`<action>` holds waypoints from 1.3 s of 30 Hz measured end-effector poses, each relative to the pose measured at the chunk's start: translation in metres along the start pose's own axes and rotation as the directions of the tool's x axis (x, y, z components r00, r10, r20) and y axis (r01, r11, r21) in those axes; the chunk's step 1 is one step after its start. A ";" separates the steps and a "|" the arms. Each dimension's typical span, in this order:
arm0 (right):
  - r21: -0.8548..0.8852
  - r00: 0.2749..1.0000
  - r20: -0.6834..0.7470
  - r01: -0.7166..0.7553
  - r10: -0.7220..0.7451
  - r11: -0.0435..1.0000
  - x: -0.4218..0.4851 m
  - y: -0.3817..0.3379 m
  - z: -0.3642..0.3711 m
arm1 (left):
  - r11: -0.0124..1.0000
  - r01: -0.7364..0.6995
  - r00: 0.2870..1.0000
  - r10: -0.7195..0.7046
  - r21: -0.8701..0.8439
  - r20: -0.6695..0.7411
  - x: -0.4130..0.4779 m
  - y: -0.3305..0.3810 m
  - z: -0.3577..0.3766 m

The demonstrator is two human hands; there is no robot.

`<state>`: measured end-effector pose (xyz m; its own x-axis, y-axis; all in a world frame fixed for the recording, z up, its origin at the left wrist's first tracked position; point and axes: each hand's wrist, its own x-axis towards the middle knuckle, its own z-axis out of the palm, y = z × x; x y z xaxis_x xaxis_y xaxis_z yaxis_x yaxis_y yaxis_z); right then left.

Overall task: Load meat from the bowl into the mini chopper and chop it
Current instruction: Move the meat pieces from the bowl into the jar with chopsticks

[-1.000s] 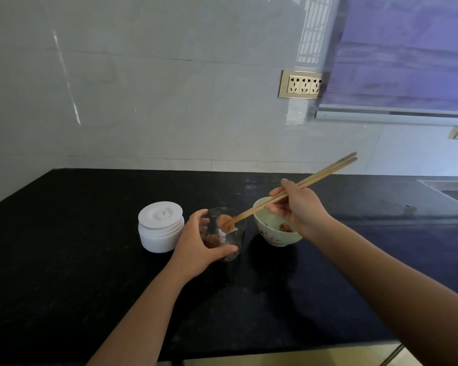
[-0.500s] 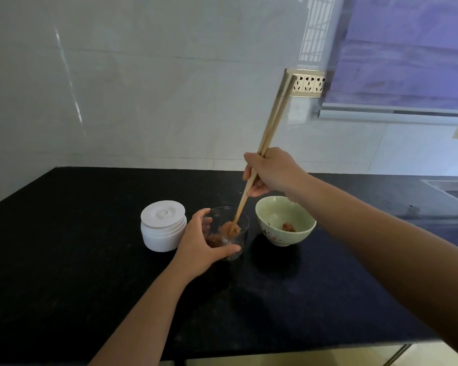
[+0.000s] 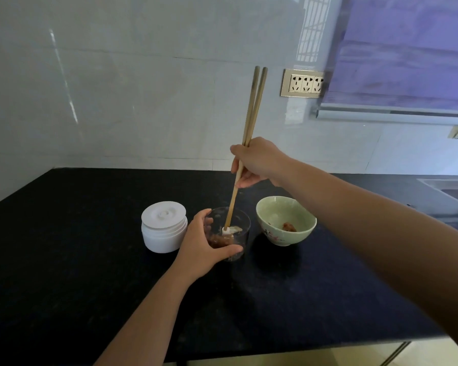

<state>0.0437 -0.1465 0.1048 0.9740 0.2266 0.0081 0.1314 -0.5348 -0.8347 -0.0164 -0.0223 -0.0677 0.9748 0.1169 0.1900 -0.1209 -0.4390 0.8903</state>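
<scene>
A clear chopper cup (image 3: 239,220) stands on the black counter with brown meat (image 3: 220,240) in its bottom and a white blade hub (image 3: 226,230) at the centre. My left hand (image 3: 202,244) wraps around its near left side. My right hand (image 3: 257,161) holds a pair of wooden chopsticks (image 3: 250,128) almost upright, their tips down inside the cup at the hub. To the right sits a pale green bowl (image 3: 275,207) with a small piece of meat (image 3: 289,227) in it. The white chopper lid unit (image 3: 164,225) stands left of the cup.
The black counter (image 3: 77,260) ends at a front edge near the bottom of the view. A tiled wall with a metal socket plate (image 3: 302,83) rises behind. A sink (image 3: 452,191) lies at the far right.
My right hand swung the chopsticks from a slant over the bowl to nearly upright. The meat piece they carried went down into the chopper cup. My left hand kept its hold on the cup.
</scene>
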 end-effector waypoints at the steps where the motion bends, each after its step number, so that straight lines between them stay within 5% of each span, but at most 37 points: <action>1: 0.027 1.000 -0.015 0.005 -0.004 1.000 -0.001 0.002 -0.004 | 1.000 -0.002 1.000 0.002 0.000 0.000 0.000 0.000 0.000; 11: 0.269 0.992 -0.116 0.071 -0.041 0.960 -0.012 0.042 -0.031 | 1.000 -0.008 1.000 0.008 0.007 -0.004 0.000 -0.002 0.001; 18: 0.326 0.999 -0.006 0.050 -0.051 0.944 -0.024 0.059 -0.020 | 1.000 -0.022 1.000 0.023 0.020 -0.015 -0.001 0.000 0.001; 31: 0.162 0.968 0.118 0.200 -0.221 0.966 -0.027 0.062 -0.008 | 1.000 -0.019 1.000 0.019 0.017 -0.008 -0.002 0.002 0.001; 39: 0.047 0.972 0.026 0.231 -0.232 0.972 -0.023 0.052 -0.022 | 0.999 -0.021 1.000 0.021 0.028 -0.003 -0.001 0.001 0.001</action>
<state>0.0319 -0.1973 0.0731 0.9117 0.3656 0.1876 0.3439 -0.4288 -0.8354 -0.0177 -0.0236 -0.0675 0.9715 0.1101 0.2100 -0.1361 -0.4665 0.8740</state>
